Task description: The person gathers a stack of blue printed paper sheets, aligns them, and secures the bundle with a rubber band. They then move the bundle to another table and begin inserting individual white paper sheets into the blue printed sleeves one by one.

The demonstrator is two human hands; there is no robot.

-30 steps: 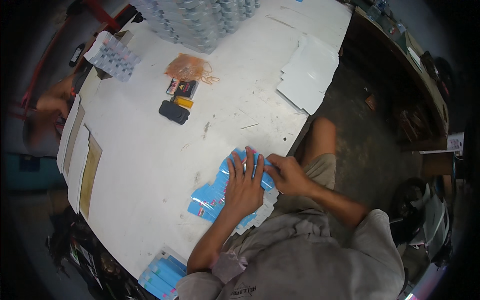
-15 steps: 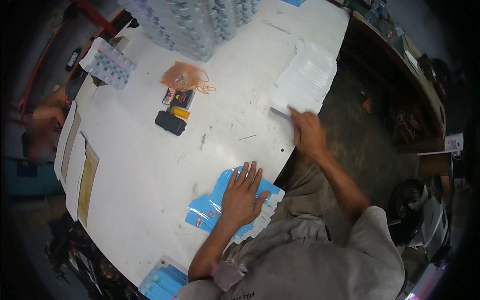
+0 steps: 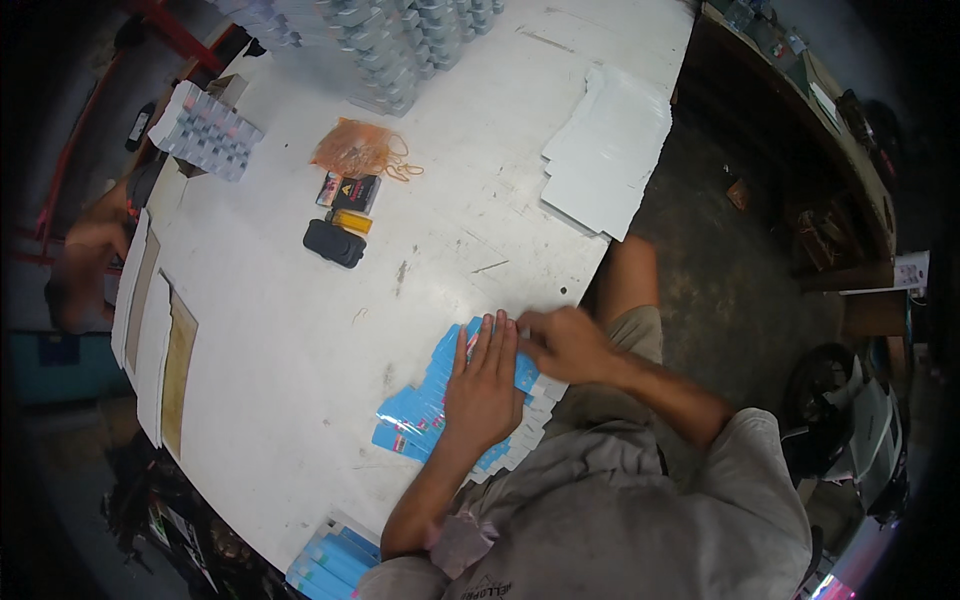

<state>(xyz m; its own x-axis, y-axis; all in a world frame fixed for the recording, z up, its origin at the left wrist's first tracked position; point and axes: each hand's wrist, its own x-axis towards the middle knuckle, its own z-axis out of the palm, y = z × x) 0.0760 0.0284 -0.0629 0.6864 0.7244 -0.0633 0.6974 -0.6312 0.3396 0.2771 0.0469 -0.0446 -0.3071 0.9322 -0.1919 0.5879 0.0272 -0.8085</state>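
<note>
A fanned stack of flat blue carton blanks (image 3: 408, 408) with white tabs lies at the near edge of the white table. My left hand (image 3: 484, 385) rests flat on it, fingers stretched out and pressing the blanks down. Beside its fingertips, at the right edge of the stack, is my right hand (image 3: 568, 345). Its fingers are curled, partly smeared by motion, and whatever they grip is hidden. Farther right, a pile of flat white blanks (image 3: 610, 150) with stepped edges lies along the table's right edge.
Tall stacks of grey-white cartons (image 3: 380, 60) stand at the back. Mid-table are an orange bag (image 3: 352, 148), small boxes (image 3: 357, 193), a yellow lighter (image 3: 352, 222) and a black case (image 3: 333, 243). More blue cartons (image 3: 335, 562) sit near left. Another person (image 3: 95, 250) is at far left.
My right hand has come from the white pile back to the blue stack, next to my left hand. The white pile's top now lies flatter. My left hand stays on the stack.
</note>
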